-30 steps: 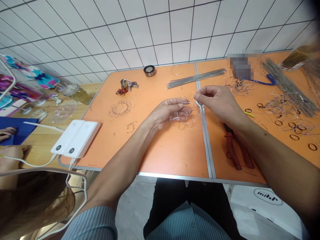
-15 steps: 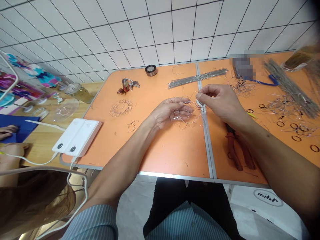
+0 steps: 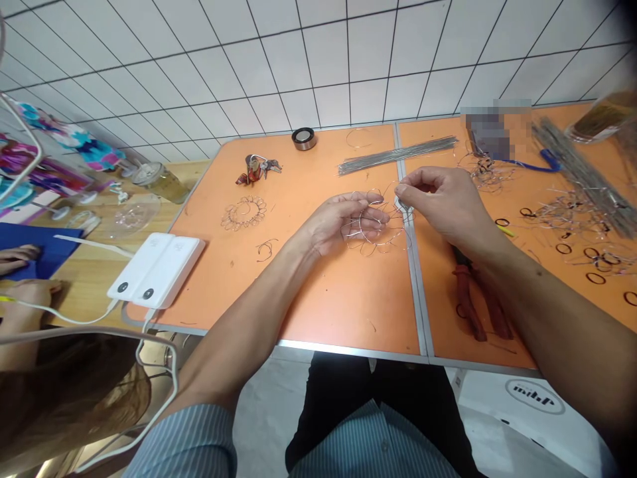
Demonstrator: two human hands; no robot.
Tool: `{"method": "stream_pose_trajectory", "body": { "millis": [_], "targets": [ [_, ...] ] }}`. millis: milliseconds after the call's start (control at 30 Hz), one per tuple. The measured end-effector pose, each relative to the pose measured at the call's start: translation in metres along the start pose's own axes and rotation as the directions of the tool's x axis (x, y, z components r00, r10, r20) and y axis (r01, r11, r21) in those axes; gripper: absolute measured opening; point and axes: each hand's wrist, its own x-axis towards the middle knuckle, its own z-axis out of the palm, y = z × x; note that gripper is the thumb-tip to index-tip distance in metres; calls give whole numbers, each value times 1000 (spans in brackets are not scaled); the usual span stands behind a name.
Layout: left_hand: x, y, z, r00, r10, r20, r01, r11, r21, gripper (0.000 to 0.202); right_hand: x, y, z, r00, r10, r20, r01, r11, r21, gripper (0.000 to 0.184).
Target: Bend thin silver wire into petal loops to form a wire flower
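My left hand (image 3: 338, 222) holds a thin wire ring with petal-like loops (image 3: 381, 240), its fingers curled through and behind the wire. At the ring's right side, my right hand (image 3: 442, 199) pinches a fine wire between thumb and forefinger; the exact wire end is too small to make out. A finished-looking looped wire ring (image 3: 243, 214) of similar shape lies on the orange table to the left. Beneath my right forearm are red-handled pliers (image 3: 470, 302), their jaws hidden by the arm.
A bundle of straight wires (image 3: 398, 155), a roll of tape (image 3: 303, 139) and keys (image 3: 259, 168) lie toward the wall. Wire scraps (image 3: 562, 211) and small dark rings (image 3: 596, 278) are at right. White power banks (image 3: 156, 269) sit left, near another person's hand (image 3: 20, 257).
The whole view has shifted slightly, so things appear a little to the right. Both hands keep nearly the same grip on the wire ring.
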Motion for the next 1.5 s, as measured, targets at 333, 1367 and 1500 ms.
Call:
{"method": "stream_pose_trajectory", "body": {
  "millis": [333,1367,1500],
  "targets": [
    [1,1,-3,1000,-8,24,8,1000,1,26,2,1,0,1000,17,-9,-18,999,-27,19],
    [1,3,-1,998,-46,-51,45,999,-22,18,-6,-13,-1,984,-152,93,157,987,-44,24],
    [1,4,0,997,-52,-58,51,999,-16,20,-5,-9,-1,973,-202,109,210,976,-65,23]
  ]
}}
